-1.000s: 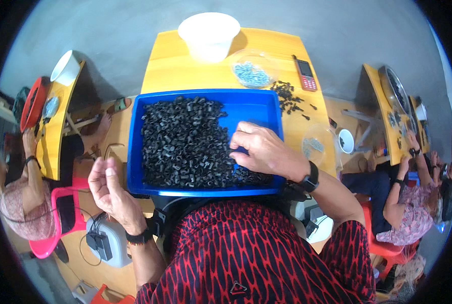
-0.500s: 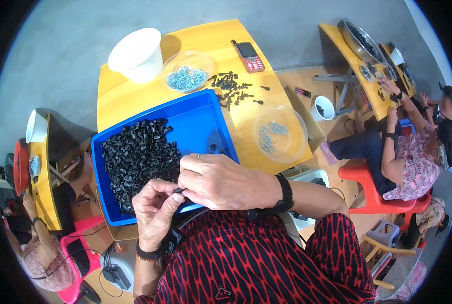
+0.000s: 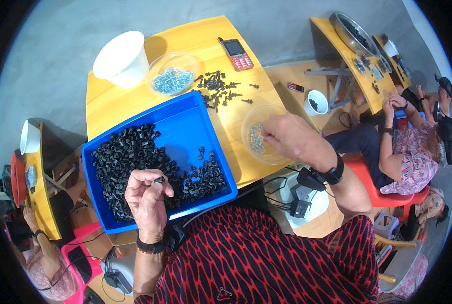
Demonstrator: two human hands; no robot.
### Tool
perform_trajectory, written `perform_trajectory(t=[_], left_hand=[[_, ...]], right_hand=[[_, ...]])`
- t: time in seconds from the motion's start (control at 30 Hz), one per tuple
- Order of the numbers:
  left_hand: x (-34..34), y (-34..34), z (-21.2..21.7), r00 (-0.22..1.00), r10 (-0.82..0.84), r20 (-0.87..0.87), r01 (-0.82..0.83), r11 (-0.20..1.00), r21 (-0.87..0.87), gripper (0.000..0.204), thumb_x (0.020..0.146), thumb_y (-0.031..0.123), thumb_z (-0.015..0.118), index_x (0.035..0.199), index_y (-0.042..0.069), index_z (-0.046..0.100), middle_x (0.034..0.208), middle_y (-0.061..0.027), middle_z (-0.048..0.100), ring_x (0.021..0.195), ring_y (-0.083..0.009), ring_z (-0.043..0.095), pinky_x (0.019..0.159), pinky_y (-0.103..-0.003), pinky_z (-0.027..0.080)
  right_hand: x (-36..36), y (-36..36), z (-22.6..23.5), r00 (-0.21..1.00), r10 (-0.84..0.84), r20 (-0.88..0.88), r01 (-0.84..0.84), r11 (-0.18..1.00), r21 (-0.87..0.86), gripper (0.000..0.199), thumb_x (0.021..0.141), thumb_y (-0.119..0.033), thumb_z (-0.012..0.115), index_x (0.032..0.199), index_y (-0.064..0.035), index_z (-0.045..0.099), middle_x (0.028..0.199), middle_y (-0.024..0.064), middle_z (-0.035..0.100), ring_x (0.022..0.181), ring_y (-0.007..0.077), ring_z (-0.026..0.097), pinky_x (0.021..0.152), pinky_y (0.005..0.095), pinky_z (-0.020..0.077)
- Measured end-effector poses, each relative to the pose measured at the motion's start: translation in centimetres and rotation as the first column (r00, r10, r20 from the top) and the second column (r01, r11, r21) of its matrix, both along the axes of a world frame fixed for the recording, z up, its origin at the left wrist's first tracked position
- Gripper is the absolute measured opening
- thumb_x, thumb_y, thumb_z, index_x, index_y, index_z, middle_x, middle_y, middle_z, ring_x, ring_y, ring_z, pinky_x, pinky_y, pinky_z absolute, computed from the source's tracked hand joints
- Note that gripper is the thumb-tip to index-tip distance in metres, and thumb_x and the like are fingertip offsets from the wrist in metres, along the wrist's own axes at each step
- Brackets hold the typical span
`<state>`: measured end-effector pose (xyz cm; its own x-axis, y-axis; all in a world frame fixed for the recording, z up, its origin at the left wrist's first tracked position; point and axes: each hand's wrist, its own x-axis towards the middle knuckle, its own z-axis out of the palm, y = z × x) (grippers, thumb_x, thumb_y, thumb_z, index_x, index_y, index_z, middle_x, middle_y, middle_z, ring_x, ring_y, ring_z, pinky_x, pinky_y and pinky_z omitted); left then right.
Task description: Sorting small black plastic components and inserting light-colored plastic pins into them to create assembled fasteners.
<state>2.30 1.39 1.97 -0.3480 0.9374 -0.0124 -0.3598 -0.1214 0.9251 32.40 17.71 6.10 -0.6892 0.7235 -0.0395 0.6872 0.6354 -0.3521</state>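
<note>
My left hand (image 3: 147, 195) is raised over the near edge of the blue tray (image 3: 183, 124) and pinches one small black plastic piece (image 3: 159, 179) between thumb and fingers. The tray holds a heap of several such black pieces (image 3: 135, 162). My right hand (image 3: 292, 138) reaches into a clear shallow bowl (image 3: 254, 121) at the table's right edge, its fingertips down among the small silvery screws (image 3: 257, 138). Whether a screw is pinched there I cannot tell.
On the yellow table (image 3: 114, 104) stand a white bucket (image 3: 122, 58), a second clear bowl of silvery screws (image 3: 171, 78), a scatter of black assembled parts (image 3: 218, 88) and a red phone (image 3: 236, 53). Other people sit at tables right (image 3: 413, 147) and left (image 3: 43, 258).
My right hand left the left hand and moved right into the clear bowl. The left hand stays raised with a black piece. The view has swung, showing more of the right.
</note>
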Motion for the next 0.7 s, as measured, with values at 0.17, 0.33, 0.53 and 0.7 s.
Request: perform_trajectory(t=[0.17,0.33,0.53,0.7], left_hand=[[-0.1,-0.4,-0.5,0.998,0.031,-0.063,-0.034,0.998,-0.050,0.014,0.087,0.004,0.063,0.100,0.001,0.060,0.089,-0.0093,0.061,0.067,-0.0162,0.059,0.059,-0.028,0.052],[0.3,-0.2,-0.3,0.997,0.058,-0.043,-0.058,0.998,-0.008,0.011,0.089,-0.001,0.059,0.100,-0.001,0.061,0.090,-0.0127,0.065,0.067,-0.0156,0.062,0.061,-0.027,0.053],[0.0,-0.2,-0.7,0.994,0.106,-0.018,-0.104,0.993,0.060,0.009,0.093,0.008,0.061,0.097,0.000,0.060,0.095,-0.0152,0.065,0.068,-0.0170,0.061,0.060,-0.028,0.052],[0.0,-0.3,-0.4,0.991,0.133,0.030,-0.134,0.991,0.011,0.011,0.093,0.011,0.063,0.098,0.001,0.062,0.092,-0.0141,0.066,0.064,-0.0169,0.060,0.058,-0.028,0.051]], right_hand=[[0.1,-0.3,-1.1,0.990,0.028,0.138,-0.018,0.997,-0.080,0.014,0.083,-0.015,0.066,0.086,-0.0010,0.068,0.083,0.0199,0.067,0.084,0.0393,0.065,0.074,0.0461,0.0511],[-0.3,-0.4,-2.2,0.971,0.067,0.229,-0.051,0.996,-0.074,0.018,0.081,-0.018,0.066,0.080,0.0001,0.068,0.081,0.0216,0.067,0.081,0.0398,0.066,0.072,0.0477,0.0507],[-0.2,-0.2,-2.3,0.969,0.097,0.227,-0.096,0.995,-0.017,0.018,0.080,-0.016,0.064,0.080,0.0013,0.068,0.080,0.0219,0.067,0.080,0.0407,0.066,0.071,0.0483,0.0501],[-0.5,-0.1,1.3,0.998,-0.019,-0.062,0.009,0.987,-0.163,0.015,0.079,-0.011,0.066,0.079,0.0035,0.065,0.078,0.0220,0.067,0.075,0.0349,0.068,0.067,0.0427,0.0509]])
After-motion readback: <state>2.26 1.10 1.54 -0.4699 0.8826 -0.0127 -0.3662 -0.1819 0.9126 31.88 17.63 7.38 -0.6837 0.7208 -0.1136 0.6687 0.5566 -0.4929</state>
